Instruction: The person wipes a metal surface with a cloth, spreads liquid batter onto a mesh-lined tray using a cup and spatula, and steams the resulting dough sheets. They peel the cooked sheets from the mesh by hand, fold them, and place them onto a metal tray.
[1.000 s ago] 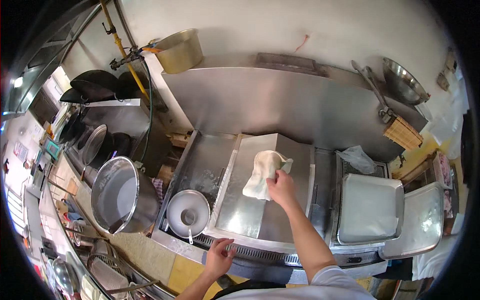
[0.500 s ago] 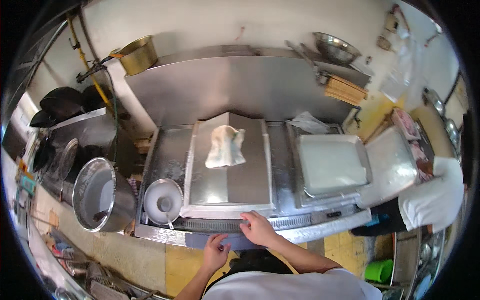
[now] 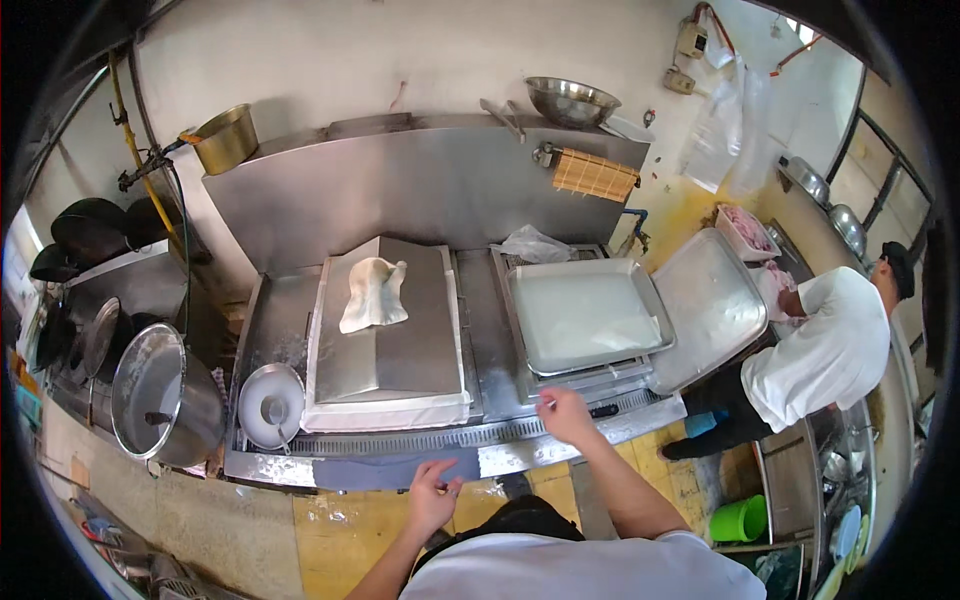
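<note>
My left hand (image 3: 433, 492) hangs in front of the steel counter's front edge, fingers loosely apart, holding nothing. Farther right, my right hand (image 3: 566, 415) reaches over the counter's front rail, its fingers slightly bent and nothing visible in them. It is nearest to a rectangular metal tray (image 3: 660, 338) with a smooth white layer in it. To the left, a crumpled white cloth (image 3: 374, 295) lies on a ridged steel lid (image 3: 420, 350) with pale cloth along its edges. A round metal pan (image 3: 262, 432) holding whitish liquid and a ladle (image 3: 275, 408) stands at the counter's left end.
A large steel pot (image 3: 200, 425) of whitish liquid stands left. An upright-leaning metal tray (image 3: 715, 310) is beside the white-filled tray. At right, a co-worker in a white shirt (image 3: 825, 340) bends near a tub of pink stuff (image 3: 748, 232). A green bucket (image 3: 738, 519) sits on the floor.
The view has turned to the right. My right hand has moved from in front of the ridged lid across to the white-filled tray; my left hand stays low before the counter.
</note>
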A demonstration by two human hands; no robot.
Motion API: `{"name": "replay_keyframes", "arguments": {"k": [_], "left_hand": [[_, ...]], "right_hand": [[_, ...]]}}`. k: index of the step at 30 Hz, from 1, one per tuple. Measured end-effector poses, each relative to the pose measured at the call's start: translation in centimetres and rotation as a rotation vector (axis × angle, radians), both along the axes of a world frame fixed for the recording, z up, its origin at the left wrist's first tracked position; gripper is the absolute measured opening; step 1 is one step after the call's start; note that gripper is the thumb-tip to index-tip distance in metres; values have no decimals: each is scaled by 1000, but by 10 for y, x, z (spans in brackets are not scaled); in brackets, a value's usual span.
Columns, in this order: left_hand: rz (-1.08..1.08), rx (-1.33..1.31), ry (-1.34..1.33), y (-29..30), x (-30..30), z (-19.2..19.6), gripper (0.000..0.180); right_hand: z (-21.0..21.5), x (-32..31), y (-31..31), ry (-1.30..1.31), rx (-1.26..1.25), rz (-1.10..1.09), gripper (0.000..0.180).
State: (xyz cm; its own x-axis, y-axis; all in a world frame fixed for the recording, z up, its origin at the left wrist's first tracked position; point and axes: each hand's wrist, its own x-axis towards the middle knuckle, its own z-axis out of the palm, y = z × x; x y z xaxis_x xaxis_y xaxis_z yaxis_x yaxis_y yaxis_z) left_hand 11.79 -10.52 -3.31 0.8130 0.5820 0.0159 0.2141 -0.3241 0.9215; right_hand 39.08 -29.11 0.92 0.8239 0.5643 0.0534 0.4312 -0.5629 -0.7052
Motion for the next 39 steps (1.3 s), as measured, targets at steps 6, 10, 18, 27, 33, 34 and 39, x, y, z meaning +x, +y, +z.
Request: {"name": "replay_keyframes", "arguments": {"k": [6,10,18,27,33,34,39], "left_hand": [[71,2,115,-34,67,-7,33],[57,11,131,-71,133,-19,32],[53,12,208,-122,218,26,32],[92,27,131,-122,253,49,29],[-2,109,140,-107,301,49,30],[-13,58,137,-105,313,46,30],[-58,-430,179,-101,389,49,39]], "right_hand": [[-42,164,-36,-199,-126,-133,26],[-67,254,-58,118,-435,234,18],[133,530,-45,-357,208,-360,46],[128,573,-20,-319,233,-330,74],[139,471,-37,-70,333,-131,46],[126,451,-33,-91,371,-116,45],[94,336,1,-21,558,143,55]]}}
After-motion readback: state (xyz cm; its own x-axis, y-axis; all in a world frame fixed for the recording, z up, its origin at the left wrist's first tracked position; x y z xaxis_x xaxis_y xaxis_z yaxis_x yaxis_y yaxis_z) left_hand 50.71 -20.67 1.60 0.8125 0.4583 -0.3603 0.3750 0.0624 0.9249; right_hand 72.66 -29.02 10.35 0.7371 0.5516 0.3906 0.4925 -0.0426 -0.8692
